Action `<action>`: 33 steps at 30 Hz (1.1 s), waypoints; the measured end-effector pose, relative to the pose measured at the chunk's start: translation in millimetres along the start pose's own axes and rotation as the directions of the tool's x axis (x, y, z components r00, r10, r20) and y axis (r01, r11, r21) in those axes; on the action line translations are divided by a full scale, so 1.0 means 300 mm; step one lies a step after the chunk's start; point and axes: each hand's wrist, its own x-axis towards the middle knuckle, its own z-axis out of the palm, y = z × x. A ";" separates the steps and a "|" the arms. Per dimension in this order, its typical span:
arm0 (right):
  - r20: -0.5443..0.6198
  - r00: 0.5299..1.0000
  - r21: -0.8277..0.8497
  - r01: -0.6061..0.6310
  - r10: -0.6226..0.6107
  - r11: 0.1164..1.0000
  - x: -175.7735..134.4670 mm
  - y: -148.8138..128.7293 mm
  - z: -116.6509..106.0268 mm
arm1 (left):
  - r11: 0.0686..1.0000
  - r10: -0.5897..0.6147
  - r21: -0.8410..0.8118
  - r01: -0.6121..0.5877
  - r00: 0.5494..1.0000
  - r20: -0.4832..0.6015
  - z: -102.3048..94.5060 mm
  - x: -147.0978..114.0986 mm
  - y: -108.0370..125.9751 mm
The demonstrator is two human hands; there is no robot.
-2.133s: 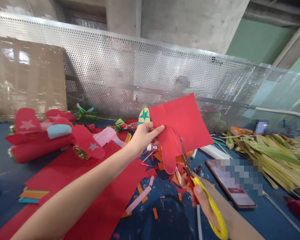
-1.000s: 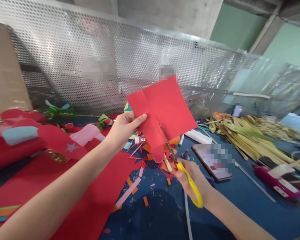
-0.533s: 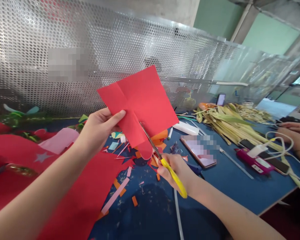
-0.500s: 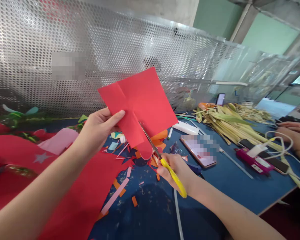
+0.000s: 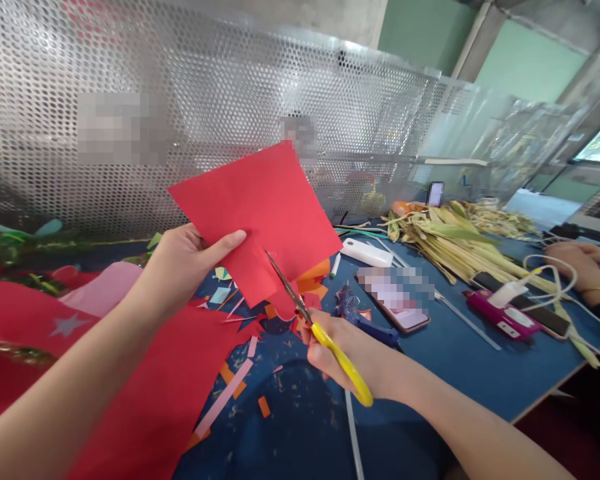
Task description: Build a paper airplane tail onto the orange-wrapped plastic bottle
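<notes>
My left hand pinches a sheet of red paper by its left part, the thumb flat on the near face. The sheet is held up in the air, tilted. In my right hand is a pair of scissors with yellow handles, its blades pointing up and left into the lower part of the sheet. A cut runs into the paper there. The fingers of the right hand are wrapped round the handles and partly hidden. Orange and red scraps lie on the table beneath the sheet.
A large red sheet covers the table's left side. To the right lie a phone, a blue glue gun, a white case, a magenta power bank with cables, and corn husks. Another person's hand is at the far right.
The red paper has shifted left in view with my left hand and looks flatter. The scissors stay at the cut, also slightly left. The glue gun shows more fully as the view shifts.
</notes>
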 end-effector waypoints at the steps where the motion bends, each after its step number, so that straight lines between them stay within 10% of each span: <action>1: 0.011 1.000 -0.011 -0.002 0.002 1.000 -0.002 -0.006 -0.002 | 1.000 -0.004 0.023 0.005 1.000 -0.002 0.003 -0.003 0.007; 33: -0.151 0.988 -0.008 -0.010 0.009 1.000 -0.031 -0.007 0.021 | 0.979 0.152 0.091 -0.182 0.951 0.268 0.012 -0.023 -0.053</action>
